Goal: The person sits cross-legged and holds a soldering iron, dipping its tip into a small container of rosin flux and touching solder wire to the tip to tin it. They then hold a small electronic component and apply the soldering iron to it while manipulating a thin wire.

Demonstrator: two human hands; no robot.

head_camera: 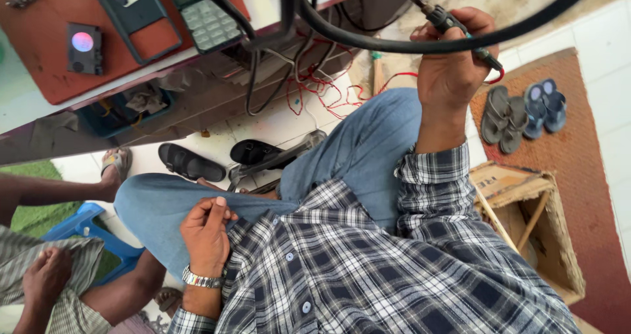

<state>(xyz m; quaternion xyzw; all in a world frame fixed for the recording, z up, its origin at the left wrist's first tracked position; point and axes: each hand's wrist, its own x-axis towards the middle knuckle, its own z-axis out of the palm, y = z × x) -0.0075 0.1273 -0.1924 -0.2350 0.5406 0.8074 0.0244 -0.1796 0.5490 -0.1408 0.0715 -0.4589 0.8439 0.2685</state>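
Note:
My right hand (453,68) is raised over my right knee and closed around a slim dark probe-like tool (442,20) with a teal band; a red wire (497,76) loops out below the fist. A thick black cable (394,45) sweeps across in front of the hand. My left hand (207,232), with a metal wristband (202,280), rests on my blue jeans (368,143) at the left thigh. Its fingers are curled in and nothing shows in them. My plaid shirt (368,268) fills the lower frame.
A red workbench (52,58) at top left carries a keypad device (209,22) and a small black unit with a glowing round display (83,45). Tangled red wires (315,88) hang below. Black sandals (190,163), a cardboard box (526,209), slippers (519,111) on a brown mat, another seated person (46,275).

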